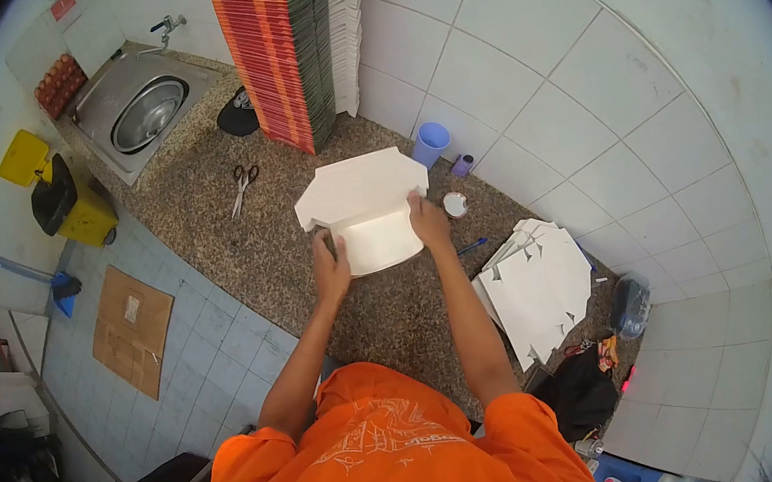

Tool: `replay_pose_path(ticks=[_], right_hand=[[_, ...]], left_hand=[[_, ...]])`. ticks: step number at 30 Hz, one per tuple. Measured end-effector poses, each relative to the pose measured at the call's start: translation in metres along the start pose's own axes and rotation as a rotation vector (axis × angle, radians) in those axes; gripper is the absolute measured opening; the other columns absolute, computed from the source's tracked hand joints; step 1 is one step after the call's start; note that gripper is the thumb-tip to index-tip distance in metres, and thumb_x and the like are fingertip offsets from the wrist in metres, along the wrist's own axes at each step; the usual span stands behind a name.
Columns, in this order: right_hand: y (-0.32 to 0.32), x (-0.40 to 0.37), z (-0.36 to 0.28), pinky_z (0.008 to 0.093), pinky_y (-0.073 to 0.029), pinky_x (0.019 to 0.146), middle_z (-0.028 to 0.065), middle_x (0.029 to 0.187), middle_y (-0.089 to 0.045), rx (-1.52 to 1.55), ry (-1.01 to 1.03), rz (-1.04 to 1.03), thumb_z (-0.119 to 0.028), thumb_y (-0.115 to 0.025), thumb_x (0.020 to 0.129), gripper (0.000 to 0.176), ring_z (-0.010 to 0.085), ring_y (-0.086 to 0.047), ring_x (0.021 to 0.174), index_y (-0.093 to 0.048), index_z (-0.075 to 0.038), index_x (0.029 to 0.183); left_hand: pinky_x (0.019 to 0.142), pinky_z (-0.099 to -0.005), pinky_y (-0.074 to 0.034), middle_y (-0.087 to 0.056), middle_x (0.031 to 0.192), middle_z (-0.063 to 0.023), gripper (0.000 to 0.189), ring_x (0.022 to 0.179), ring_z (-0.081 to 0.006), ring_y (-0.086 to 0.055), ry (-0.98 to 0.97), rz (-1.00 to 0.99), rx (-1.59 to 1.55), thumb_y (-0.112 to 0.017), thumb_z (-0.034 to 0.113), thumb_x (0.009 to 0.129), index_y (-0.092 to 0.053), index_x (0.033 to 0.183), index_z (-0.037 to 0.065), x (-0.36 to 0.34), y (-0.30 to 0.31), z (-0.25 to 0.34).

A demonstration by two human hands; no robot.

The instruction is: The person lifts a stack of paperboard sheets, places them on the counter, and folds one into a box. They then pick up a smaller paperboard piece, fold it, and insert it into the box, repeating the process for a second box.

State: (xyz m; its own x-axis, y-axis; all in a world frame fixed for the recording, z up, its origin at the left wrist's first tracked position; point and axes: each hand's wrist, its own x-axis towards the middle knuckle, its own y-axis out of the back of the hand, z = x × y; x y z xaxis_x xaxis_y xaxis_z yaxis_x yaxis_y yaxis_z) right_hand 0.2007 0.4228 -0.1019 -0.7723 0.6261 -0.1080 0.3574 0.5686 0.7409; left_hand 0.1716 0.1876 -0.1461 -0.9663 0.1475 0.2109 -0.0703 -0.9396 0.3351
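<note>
A white cardboard box [365, 186], partly folded with its wide lid flap raised, is held above the speckled countertop [212, 233]. My left hand [329, 265] grips its near left corner, thumb inside and fingers around the outer side. On the opposite side, my right hand [429, 221] closes on the right edge, the thumb along the inner wall. Flat white cardboard blanks [546, 284] lie in a loose pile to the right. Beside my right hand are a small round white item [455, 205] and a blue pen [472, 246]. Scissors [245, 191] rest to the left.
A tall stack of red and green folded cardboard [273, 62] stands at the back, near a blue cup [431, 143] and a small purple container [462, 166]. Further left are a metal sink [120, 158] and a yellow bin [86, 218]. Brown cardboard [132, 335] lies on the floor.
</note>
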Motion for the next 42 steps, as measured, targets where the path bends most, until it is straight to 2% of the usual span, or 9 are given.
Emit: replay_pose_path(ticks=[3, 15, 21, 26, 28, 30, 33, 35, 42], right_hand=[[-0.018, -0.026, 0.005, 0.0534, -0.046, 0.101, 0.0314, 0.125, -0.065, 0.086, -0.102, 0.028, -0.053, -0.038, 0.106, 0.061, 0.0506, -0.060, 0.117, -0.063, -0.006, 0.135], [-0.022, -0.044, 0.014, 0.0532, -0.051, 0.078, 0.0271, 0.097, -0.070, 0.255, 0.150, 0.221, -0.040, -0.056, 0.103, 0.038, 0.0481, -0.067, 0.094, -0.063, -0.003, 0.102], [-0.025, -0.042, 0.016, 0.0519, -0.052, 0.075, 0.0248, 0.092, -0.071, 0.224, 0.004, 0.174, -0.044, -0.057, 0.102, 0.040, 0.0473, -0.068, 0.089, -0.063, -0.005, 0.105], [0.026, -0.080, 0.034, 0.0497, -0.052, 0.084, 0.0193, 0.106, -0.072, 0.152, 0.051, 0.157, -0.043, -0.062, 0.099, 0.037, 0.0404, -0.068, 0.102, -0.065, -0.007, 0.105], [0.076, -0.112, 0.066, 0.0542, -0.047, 0.097, 0.0200, 0.126, -0.065, -0.037, 0.291, 0.322, -0.053, -0.071, 0.090, 0.050, 0.0422, -0.058, 0.123, -0.064, -0.012, 0.118], [0.108, -0.145, 0.135, 0.0577, -0.042, 0.103, 0.0221, 0.139, -0.055, -0.164, 0.121, 0.362, -0.058, -0.081, 0.076, 0.071, 0.0483, -0.048, 0.132, -0.060, -0.017, 0.130], [0.150, -0.182, 0.262, 0.0548, -0.036, 0.117, 0.0238, 0.161, -0.036, -0.205, -0.154, -0.121, -0.063, -0.088, 0.063, 0.101, 0.0418, -0.033, 0.149, -0.050, -0.022, 0.148], [0.176, -0.197, 0.272, 0.0434, -0.038, 0.117, 0.0207, 0.159, -0.039, -0.107, -0.152, -0.181, -0.057, -0.091, 0.063, 0.102, 0.0375, -0.046, 0.141, -0.051, -0.016, 0.147], [0.179, -0.206, 0.224, 0.0487, -0.030, 0.122, 0.0229, 0.163, -0.033, -0.325, -0.189, -0.265, -0.059, -0.088, 0.068, 0.102, 0.0393, -0.030, 0.153, -0.047, -0.018, 0.152]], left_hand=[[0.092, -0.0545, -0.047, -0.061, 0.116, -0.0284, 0.040, 0.107, -0.0476, -0.060, 0.212, -0.031, 0.098, -0.044, 0.035, 0.108, -0.054, 0.123, -0.001, 0.035, -0.005, -0.012], [0.085, -0.0545, -0.046, -0.063, 0.110, -0.0254, 0.036, 0.101, -0.0470, -0.061, 0.180, -0.053, 0.265, -0.043, 0.034, 0.107, -0.056, 0.109, 0.001, 0.048, -0.005, 0.006], [0.083, -0.0527, -0.047, -0.065, 0.104, -0.0228, 0.037, 0.097, -0.0447, -0.062, 0.137, -0.023, 0.299, -0.045, 0.036, 0.106, -0.057, 0.105, 0.001, 0.043, -0.004, 0.011], [0.081, -0.0510, -0.048, -0.066, 0.100, -0.0228, 0.037, 0.095, -0.0439, -0.063, 0.136, -0.009, 0.319, -0.048, 0.038, 0.106, -0.059, 0.106, 0.003, 0.043, -0.006, 0.008], [0.082, -0.0523, -0.047, -0.067, 0.102, -0.0229, 0.039, 0.097, -0.0443, -0.064, 0.118, 0.006, 0.291, -0.047, 0.040, 0.106, -0.060, 0.107, 0.002, 0.044, -0.008, -0.001], [0.083, -0.0521, -0.048, -0.067, 0.103, -0.0226, 0.040, 0.098, -0.0441, -0.064, 0.128, 0.002, 0.315, -0.047, 0.040, 0.106, -0.061, 0.108, 0.002, 0.040, -0.005, 0.009], [0.085, -0.0514, -0.048, -0.068, 0.106, -0.0223, 0.042, 0.100, -0.0434, -0.064, 0.151, 0.019, 0.327, -0.047, 0.042, 0.106, -0.061, 0.109, 0.002, 0.038, -0.007, 0.017], [0.086, -0.0509, -0.048, -0.068, 0.108, -0.0221, 0.043, 0.102, -0.0428, -0.064, 0.168, 0.030, 0.315, -0.047, 0.042, 0.106, -0.062, 0.110, 0.002, 0.044, -0.012, 0.014], [0.089, -0.0457, -0.050, -0.068, 0.109, -0.0182, 0.040, 0.102, -0.0339, -0.066, 0.209, -0.054, 0.098, -0.057, 0.039, 0.102, -0.061, 0.112, 0.001, 0.059, -0.043, -0.008]])
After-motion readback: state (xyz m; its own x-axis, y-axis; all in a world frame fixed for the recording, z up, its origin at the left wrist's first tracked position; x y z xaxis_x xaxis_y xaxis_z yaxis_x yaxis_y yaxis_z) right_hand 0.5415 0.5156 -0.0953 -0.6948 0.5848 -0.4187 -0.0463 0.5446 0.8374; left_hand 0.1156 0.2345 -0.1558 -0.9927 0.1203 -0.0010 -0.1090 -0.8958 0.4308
